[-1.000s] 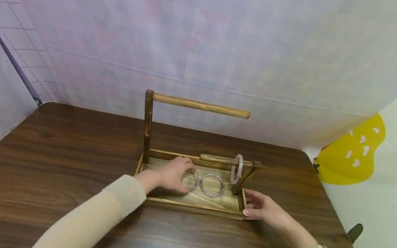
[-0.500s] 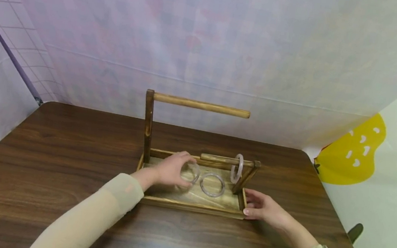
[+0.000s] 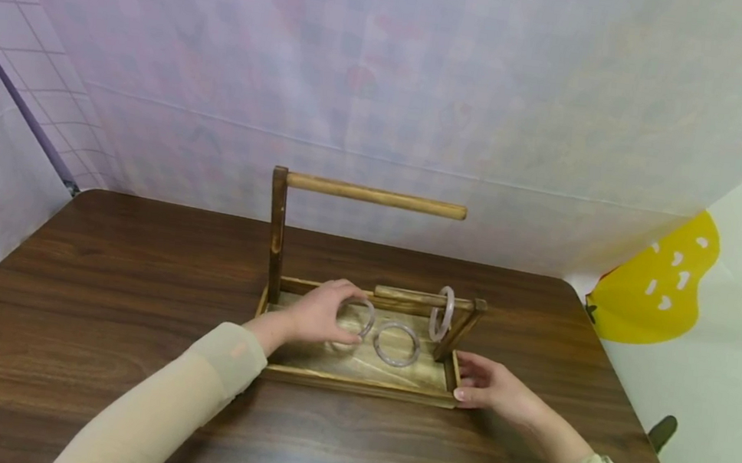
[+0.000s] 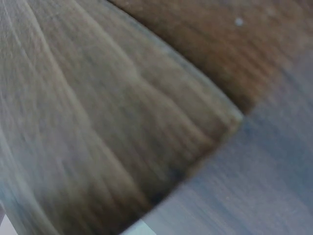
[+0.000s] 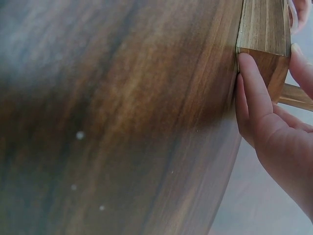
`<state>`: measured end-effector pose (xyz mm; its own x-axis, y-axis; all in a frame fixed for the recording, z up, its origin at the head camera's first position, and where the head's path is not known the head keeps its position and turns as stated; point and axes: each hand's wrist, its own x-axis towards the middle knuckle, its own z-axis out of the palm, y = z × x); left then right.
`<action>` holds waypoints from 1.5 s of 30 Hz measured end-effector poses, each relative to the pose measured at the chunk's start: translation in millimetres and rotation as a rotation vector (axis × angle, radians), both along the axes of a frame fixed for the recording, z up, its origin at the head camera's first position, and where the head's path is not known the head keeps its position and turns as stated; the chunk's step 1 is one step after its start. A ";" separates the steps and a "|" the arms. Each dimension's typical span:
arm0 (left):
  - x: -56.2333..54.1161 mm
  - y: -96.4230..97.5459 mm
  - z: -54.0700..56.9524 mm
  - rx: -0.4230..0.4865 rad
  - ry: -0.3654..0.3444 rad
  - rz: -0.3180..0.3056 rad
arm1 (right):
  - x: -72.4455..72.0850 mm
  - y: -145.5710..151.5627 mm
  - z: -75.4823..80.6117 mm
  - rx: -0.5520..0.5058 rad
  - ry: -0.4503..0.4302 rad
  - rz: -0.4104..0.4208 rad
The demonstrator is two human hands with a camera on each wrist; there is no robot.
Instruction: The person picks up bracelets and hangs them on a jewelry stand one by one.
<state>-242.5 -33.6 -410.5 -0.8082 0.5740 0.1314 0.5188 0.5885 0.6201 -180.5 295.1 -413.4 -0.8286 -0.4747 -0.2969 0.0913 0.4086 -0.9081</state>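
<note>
1. Now the left hand (image 3: pixel 320 316) is pinching a pale lilac, glassy-looking round ring (image 3: pixel 372 320) between its thumb and curled fingers; the left wrist view is showing only blurred wood.
2. That ring is no longer lying flat as it was a second ago: it is tilting up over the floor of a long brown wooden tray (image 3: pixel 359 387). To my eye it is coming free, so the lifting seems to be under way.
3. Its band is looking slim, smooth and faintly translucent, the hand hiding its left part.
4. Just to its right, a second pale lilac ring (image 3: pixel 395 363) is lying flat in the tray; a third pale lilac ring (image 3: pixel 450 312) is hanging around a short round wooden bar (image 3: pixel 405 296).
5. Beyond, the right hand (image 3: pixel 493 391) is holding the tray's right end, its thumb resting on the rim.
</note>
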 end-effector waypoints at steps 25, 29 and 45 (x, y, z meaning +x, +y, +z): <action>3.5 -6.2 9.6 0.124 -0.104 0.027 | 0.0 -0.4 -0.1 -0.028 -0.017 -0.009; 3.3 -6.4 10.6 0.140 -0.101 0.037 | 0.1 -0.5 -0.4 -0.030 -0.017 -0.009; 3.4 -5.0 14.8 0.263 -0.117 0.050 | 0.2 -0.3 -0.1 -0.033 -0.021 -0.005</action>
<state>-239.1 -38.6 -395.7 -0.8530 0.4918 0.1749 0.4093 0.4223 0.8088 -180.3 294.8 -413.5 -0.8248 -0.4804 -0.2982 0.1120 0.3781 -0.9190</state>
